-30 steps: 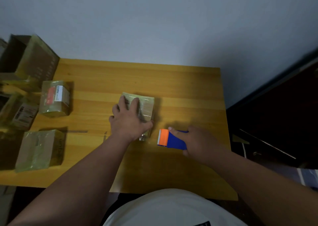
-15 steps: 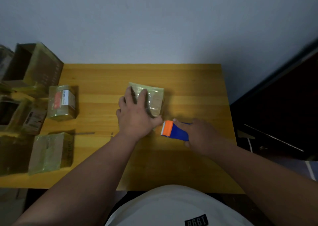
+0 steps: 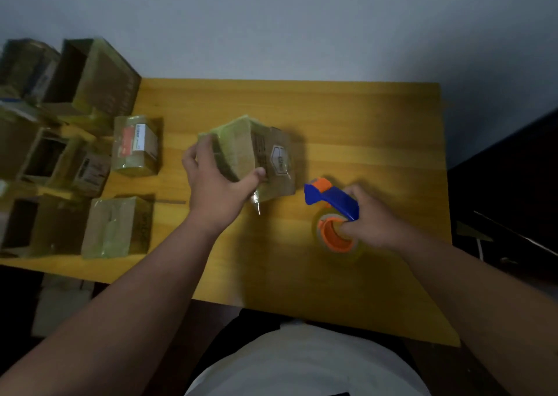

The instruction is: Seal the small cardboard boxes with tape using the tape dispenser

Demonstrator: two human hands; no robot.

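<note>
1. My left hand [image 3: 216, 189] grips the small tape-wrapped cardboard box [image 3: 256, 157], tilted mid-counter.
2. My right hand [image 3: 373, 219] clutches the blue-and-orange tape dispenser [image 3: 330, 202] just beside it.
3. I should steady the box before taping.

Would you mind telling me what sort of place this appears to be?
Probably a small home or office packing spot: a wooden table against a plain wall, taped cardboard boxes piled at its left side, and a tape dispenser in use.
</note>
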